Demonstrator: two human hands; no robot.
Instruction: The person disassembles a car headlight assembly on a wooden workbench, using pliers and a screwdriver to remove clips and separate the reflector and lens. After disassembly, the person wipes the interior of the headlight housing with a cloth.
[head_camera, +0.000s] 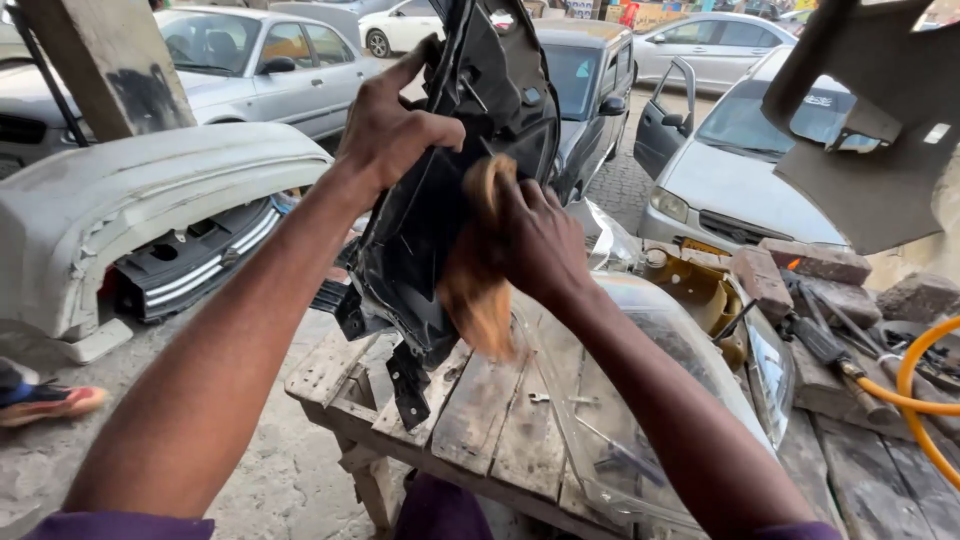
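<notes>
My left hand (395, 125) grips the upper edge of a black plastic headlamp housing (440, 215) and holds it upright above a worn wooden bench (480, 415). My right hand (540, 240) presses an orange-brown cloth (480, 280) against the housing's inner face; the cloth is blurred. A clear headlamp lens (640, 390) lies flat on the bench just below my right forearm.
A detached white car bumper (130, 210) rests on the ground at left, with a shoe (45, 400) near it. Bricks (800, 265), tools and a yellow hose (915, 400) crowd the bench's right side. Several parked cars stand behind. A grey panel (880, 130) hangs top right.
</notes>
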